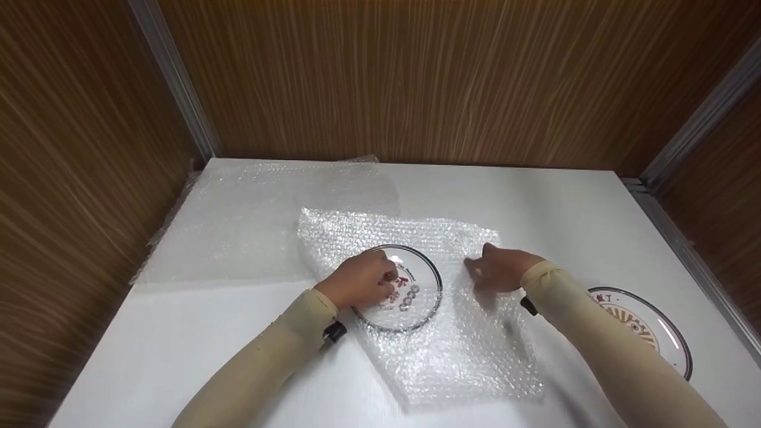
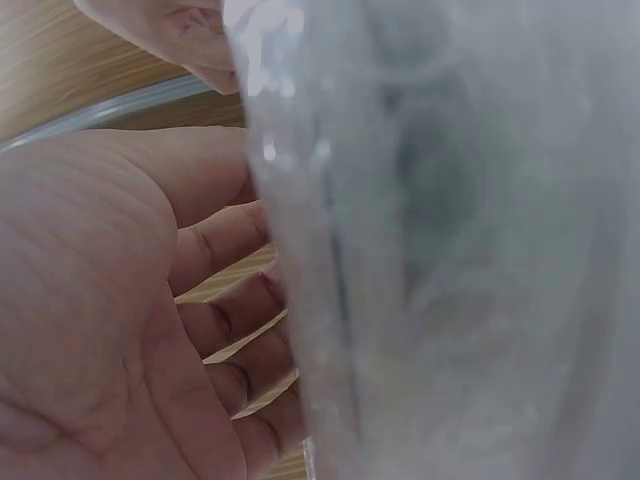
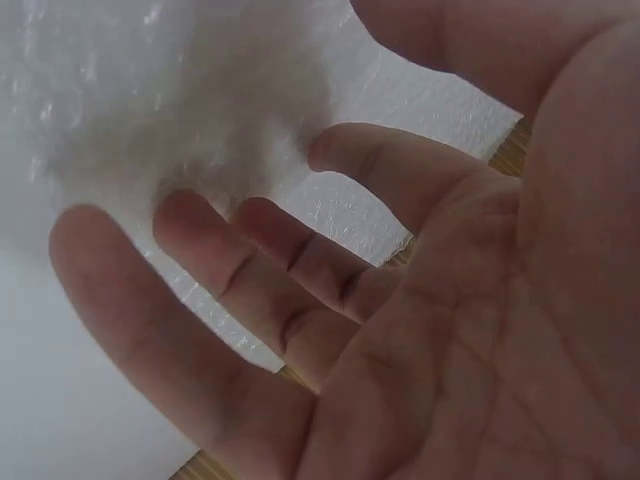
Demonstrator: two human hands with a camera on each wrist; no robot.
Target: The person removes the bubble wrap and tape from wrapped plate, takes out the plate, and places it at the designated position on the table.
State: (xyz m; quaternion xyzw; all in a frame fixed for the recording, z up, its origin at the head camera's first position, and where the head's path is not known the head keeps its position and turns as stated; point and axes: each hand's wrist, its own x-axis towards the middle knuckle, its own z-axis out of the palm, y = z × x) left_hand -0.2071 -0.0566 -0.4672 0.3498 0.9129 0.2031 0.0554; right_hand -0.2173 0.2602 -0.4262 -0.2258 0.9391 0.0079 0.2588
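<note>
A round, dark-rimmed plate [image 1: 413,291] with red and grey print lies on a sheet of bubble wrap [image 1: 458,351], and wrap overlaps its lower part. My left hand [image 1: 359,279] is over the plate's left side. The left wrist view shows that hand [image 2: 130,290] with fingers spread and slightly bent, their tips at the edge of the bubble wrap [image 2: 450,250]. On the sheet's right part rests my right hand [image 1: 499,270]. From the right wrist, this hand [image 3: 350,330] has loosely spread fingers, with tips against the bubble wrap [image 3: 110,80].
A second dark-rimmed plate [image 1: 669,330] with a striped print lies at the right, partly behind my right forearm. Another bubble wrap sheet [image 1: 238,232] is spread flat on the white table [image 1: 535,202] at the back left. Wood-grain panels [image 1: 380,83] enclose the table's back and sides.
</note>
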